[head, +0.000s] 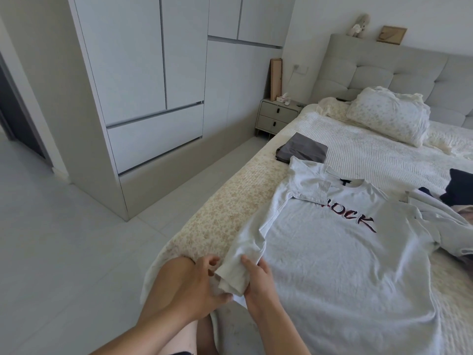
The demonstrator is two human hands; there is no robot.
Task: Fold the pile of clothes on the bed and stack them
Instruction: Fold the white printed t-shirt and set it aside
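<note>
T-shirt: white T-shirt (340, 257) lies front up on the bed (378, 155), one sleeve folded over its chest.
Left hand (204, 283): fingers pinch the near hem corner.
Right hand (258, 280): fingers grip the same bunched corner.
Folded pile: grey garment (303, 149) beyond the collar.
Unfolded clothes (450, 213): heaped at right, apparently touching the shirt's sleeve.

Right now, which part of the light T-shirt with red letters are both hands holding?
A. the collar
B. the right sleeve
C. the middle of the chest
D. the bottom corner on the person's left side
D: the left hand and the right hand both grip the bunched near-left bottom corner of the T-shirt, far from its collar and letters.
</note>
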